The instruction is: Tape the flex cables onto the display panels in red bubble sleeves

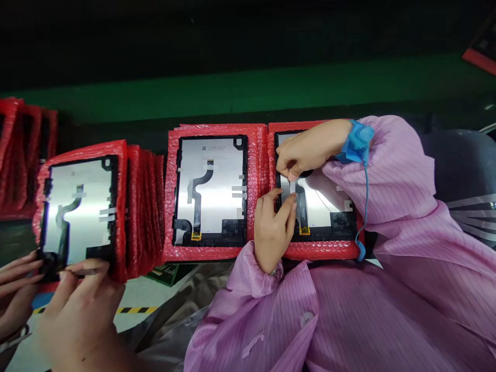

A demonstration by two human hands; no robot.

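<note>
While the left hand touches the panel's lower corner, grasp unclear, the right hand pinches its bottom edge; stacked red bubble wrap crowds its right side, then a second panel, then a co-worker's hands covering a third panel.

Middle panel — green belt

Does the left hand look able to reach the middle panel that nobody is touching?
Probably yes. The left hand rests on the right panel at its edge, just beside the middle panel, which lies uncovered. The co-worker's hands are off at the left panel.
</note>
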